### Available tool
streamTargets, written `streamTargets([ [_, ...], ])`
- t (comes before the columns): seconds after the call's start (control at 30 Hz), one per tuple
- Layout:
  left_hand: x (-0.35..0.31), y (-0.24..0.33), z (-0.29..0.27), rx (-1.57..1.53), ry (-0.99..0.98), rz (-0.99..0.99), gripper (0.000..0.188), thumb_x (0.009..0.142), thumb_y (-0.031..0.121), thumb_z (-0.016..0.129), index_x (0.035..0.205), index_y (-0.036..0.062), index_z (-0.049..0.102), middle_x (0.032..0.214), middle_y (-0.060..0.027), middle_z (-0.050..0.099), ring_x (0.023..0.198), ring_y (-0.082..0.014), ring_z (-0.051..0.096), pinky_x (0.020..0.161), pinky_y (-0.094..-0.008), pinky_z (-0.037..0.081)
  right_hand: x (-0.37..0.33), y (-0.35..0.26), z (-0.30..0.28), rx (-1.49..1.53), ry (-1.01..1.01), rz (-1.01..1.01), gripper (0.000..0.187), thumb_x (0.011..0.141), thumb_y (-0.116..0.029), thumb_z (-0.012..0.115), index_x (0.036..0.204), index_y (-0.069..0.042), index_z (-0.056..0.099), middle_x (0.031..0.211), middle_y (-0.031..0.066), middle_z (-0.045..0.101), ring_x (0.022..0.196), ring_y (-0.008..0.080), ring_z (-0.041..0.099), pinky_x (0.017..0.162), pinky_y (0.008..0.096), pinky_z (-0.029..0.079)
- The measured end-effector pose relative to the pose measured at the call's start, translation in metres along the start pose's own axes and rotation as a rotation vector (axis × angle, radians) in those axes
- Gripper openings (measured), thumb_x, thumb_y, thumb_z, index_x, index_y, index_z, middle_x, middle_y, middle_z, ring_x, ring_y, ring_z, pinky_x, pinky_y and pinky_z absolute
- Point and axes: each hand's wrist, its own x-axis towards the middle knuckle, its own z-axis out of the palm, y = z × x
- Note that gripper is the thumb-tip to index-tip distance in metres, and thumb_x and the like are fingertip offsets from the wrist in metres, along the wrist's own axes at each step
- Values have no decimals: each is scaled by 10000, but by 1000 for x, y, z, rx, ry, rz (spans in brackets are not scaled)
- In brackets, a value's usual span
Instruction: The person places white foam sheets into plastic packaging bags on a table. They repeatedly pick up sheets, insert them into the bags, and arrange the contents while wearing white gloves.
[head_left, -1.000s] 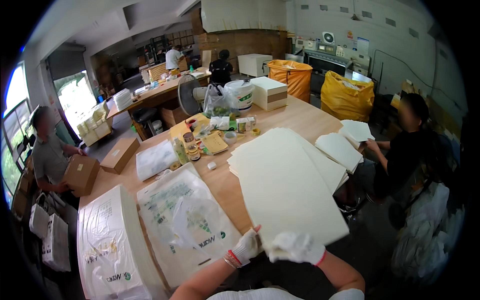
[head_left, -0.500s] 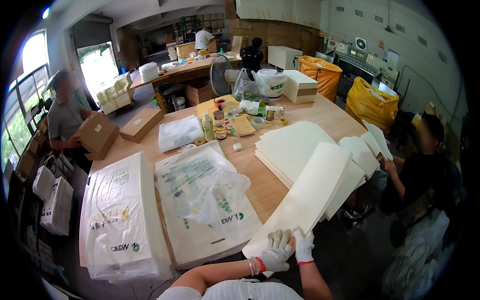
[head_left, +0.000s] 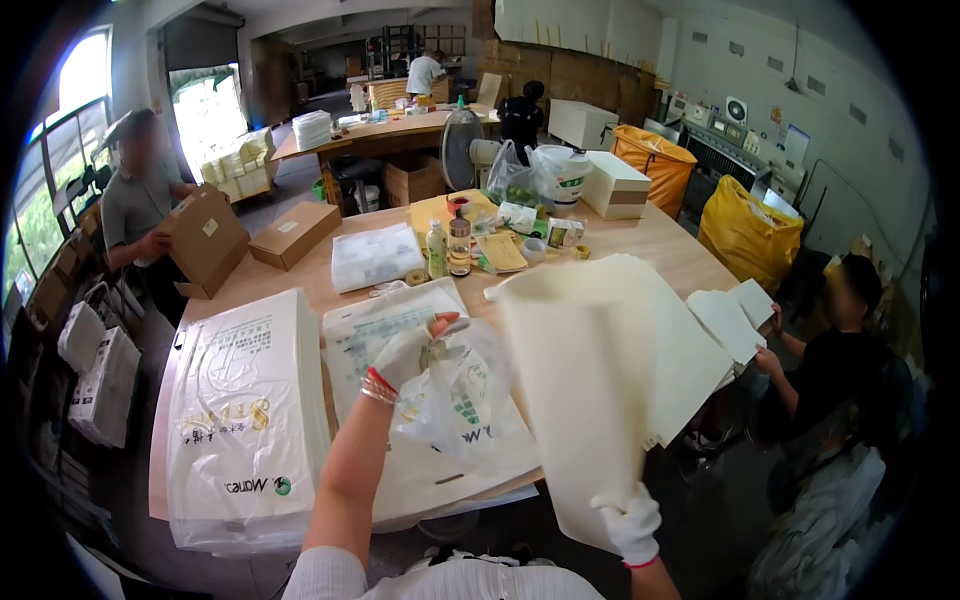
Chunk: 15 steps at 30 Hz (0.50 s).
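In a white knit glove with bare fingertips, my left hand (head_left: 408, 355) is at a crumpled clear plastic bag (head_left: 465, 385), its fingers closed on the film. That bag lies on a flat white printed bag (head_left: 360, 450) on the table. My right hand (head_left: 630, 525), also gloved, grips the near end of a long cream paper sheet (head_left: 580, 410). The sheet hangs partly past the table edge, blurred by motion, its far end over a fanned stack of cream sheets (head_left: 680, 345).
A thick stack of printed white bags (head_left: 240, 410) stands at the left. Bottles (head_left: 459, 248), tape and a white bucket (head_left: 562, 175) sit farther back. One person (head_left: 145, 200) holds a cardboard box (head_left: 207, 240); another (head_left: 840, 350) handles cream sheets at the right.
My left hand has left the long sheet and moved left to the plastic bag. My right hand has drawn the sheet's near end downward, and the sheet has swung more upright in view.
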Motion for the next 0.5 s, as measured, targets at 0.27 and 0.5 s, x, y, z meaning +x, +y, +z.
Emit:
streamTargets([
  [0.27,17,-25,7,624,-109,180,380,855,221,580,1181,29,547,963,-28,650,834,-78,566,687,-259,474,54,-8,84,-303,-815,81,249,782,-324,565,866,-95,616,911,156,635,727,328,635,603,467,503],
  [0.5,-38,-93,107,1492,5,326,388,764,202,579,1123,77,500,850,-121,635,760,-332,622,623,-446,488,132,11,154,-87,-703,397,498,805,-350,571,1190,-52,465,1099,188,562,933,357,590,789,426,477],
])
